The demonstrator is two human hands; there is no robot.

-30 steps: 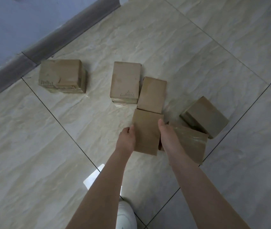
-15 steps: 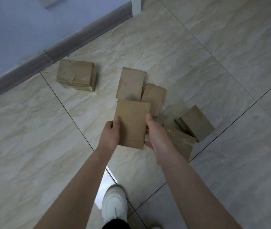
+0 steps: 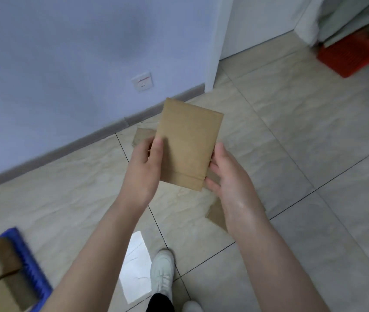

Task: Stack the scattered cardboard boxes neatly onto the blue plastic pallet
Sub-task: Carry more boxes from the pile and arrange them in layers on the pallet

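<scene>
Soft indoor light, glare patch on floor, perhaps motion blur at edges.

Floor: beige tiles, dark joints.
Lower left: blue pallet.
Centre: far box, near box, both partly hidden.
Upper right: red crate.

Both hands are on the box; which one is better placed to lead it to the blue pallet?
Left, likely. The blue pallet lies at lower left, nearer the left hand; the right hand would have to cross the body. Both grip the box.
</scene>
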